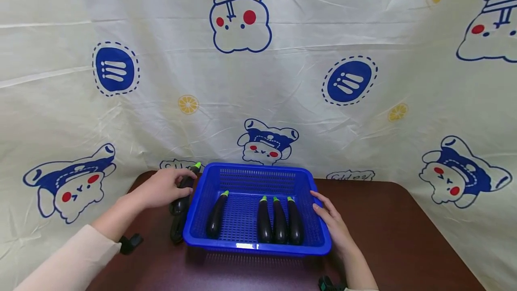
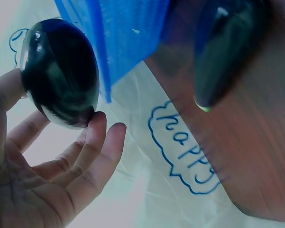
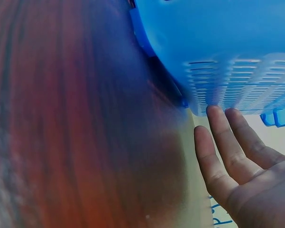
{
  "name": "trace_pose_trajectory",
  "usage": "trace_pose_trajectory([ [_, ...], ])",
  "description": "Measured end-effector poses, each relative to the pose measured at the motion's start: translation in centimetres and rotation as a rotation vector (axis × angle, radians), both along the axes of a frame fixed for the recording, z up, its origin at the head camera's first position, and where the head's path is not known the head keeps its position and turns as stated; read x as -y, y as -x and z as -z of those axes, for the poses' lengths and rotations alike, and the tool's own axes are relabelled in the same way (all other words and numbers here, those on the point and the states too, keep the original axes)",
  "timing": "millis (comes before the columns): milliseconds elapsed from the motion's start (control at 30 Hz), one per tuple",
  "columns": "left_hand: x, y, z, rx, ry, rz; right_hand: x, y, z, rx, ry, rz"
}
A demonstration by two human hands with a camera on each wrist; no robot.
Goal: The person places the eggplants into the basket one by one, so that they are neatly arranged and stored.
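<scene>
My left hand [image 1: 165, 187] grips a dark glossy eggplant [image 1: 187, 181] just left of the blue plastic basket [image 1: 258, 249]; its bright green stem points away from me. The left wrist view shows the rounded end of this eggplant [image 2: 59, 73] between thumb and fingers. Another eggplant [image 1: 177, 229] lies on the table beneath it, partly hidden. Inside the basket, a single eggplant [image 1: 217, 217] rests on the left and three stand side by side on the right, the middle eggplant [image 1: 279, 223] among them. My right hand [image 1: 335, 226] rests at the basket's right rim, its fingers nearly straight against the outer wall.
The dark brown table [image 1: 371, 228] extends to the right of the basket and in front of it. Behind and around hangs a pale cloth [image 1: 282, 84] printed with cartoon figures and orange slices, meeting the table's back edge.
</scene>
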State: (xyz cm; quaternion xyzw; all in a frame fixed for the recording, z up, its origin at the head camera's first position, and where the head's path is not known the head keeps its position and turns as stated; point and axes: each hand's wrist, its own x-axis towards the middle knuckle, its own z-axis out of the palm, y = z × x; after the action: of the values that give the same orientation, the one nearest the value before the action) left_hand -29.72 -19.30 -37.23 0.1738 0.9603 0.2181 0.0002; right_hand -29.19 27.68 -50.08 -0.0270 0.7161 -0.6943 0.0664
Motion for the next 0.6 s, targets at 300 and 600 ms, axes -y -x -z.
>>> trace_pose_trajectory([
  [300, -2.9, 0.4, 0.2, -0.005, -0.032, 0.040, 0.4, 0.1, -0.4, 0.027, 0.014, 0.019],
  [600, -5.8, 0.4, 2.0, 0.038, -0.070, 0.034, 0.3, 0.2, -0.2, 0.045, -0.022, 0.004],
])
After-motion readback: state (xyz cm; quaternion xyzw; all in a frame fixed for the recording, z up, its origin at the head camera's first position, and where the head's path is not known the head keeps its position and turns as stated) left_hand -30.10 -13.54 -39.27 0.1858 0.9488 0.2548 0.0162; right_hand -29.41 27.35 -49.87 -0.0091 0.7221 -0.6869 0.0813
